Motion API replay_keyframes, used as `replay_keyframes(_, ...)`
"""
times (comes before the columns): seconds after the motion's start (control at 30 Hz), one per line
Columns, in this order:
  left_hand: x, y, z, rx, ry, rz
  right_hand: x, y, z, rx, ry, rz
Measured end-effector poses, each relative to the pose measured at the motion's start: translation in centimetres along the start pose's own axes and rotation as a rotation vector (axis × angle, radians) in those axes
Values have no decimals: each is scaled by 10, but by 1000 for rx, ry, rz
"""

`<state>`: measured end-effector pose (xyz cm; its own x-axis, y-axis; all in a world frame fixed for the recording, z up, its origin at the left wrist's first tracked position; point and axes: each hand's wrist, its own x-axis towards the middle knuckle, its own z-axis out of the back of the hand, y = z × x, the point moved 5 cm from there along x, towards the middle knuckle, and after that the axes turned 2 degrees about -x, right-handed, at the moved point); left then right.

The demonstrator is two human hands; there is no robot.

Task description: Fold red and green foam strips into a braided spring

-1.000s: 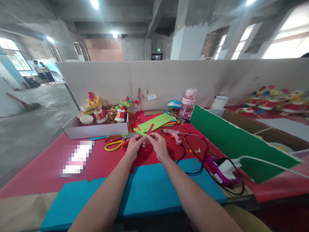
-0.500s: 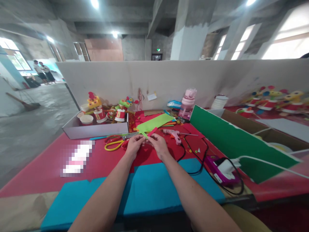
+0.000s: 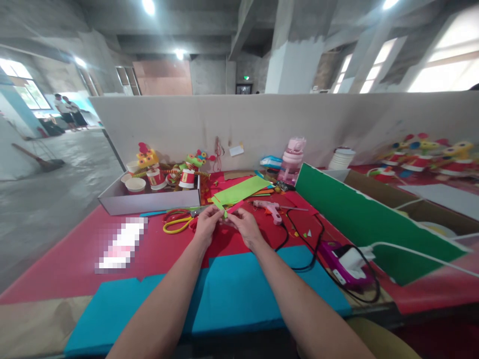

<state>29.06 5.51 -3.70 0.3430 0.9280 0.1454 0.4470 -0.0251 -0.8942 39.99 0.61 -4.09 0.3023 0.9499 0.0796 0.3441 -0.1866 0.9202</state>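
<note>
Pinched between my left hand (image 3: 208, 222) and my right hand (image 3: 244, 224) are a green paper strip (image 3: 218, 203) and a pink paper strip (image 3: 236, 206). The two strips meet at my fingertips and spread apart in a V away from me. Both hands are closed, close together above the red table covering. Left of my left hand lie scissors with yellow handles (image 3: 175, 227), their blades partly hidden by it. A pink glue gun (image 3: 272, 210) rests to the right of my right hand. Just beyond the strips lies a sheet of green paper (image 3: 243, 189).
A white box (image 3: 149, 203) with paper cups and paper animal figures stands at the back left. On the right are a green-sided box (image 3: 359, 219) and a purple power strip (image 3: 346, 267) with black and white cables. Blue sheets (image 3: 232, 289) lie under my forearms.
The strips have shifted slightly in my fingers, with the pink one now lying lower and the green end folded at the fingertips. My hands stay in nearly the same place.
</note>
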Motion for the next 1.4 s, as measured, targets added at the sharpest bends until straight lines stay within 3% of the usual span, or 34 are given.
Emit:
replay_keyframes(0.33,-2,-2,-2,-45,-18,15,0,-1,-2,74,35,-31)
replay_keyframes(0.6,-1,0,-1,-69,-21,7,1,-1,0,55,-13,-31)
replay_keyframes(1.4,2,2,1,29,-15,-48,-4,2,-5,54,32,-55)
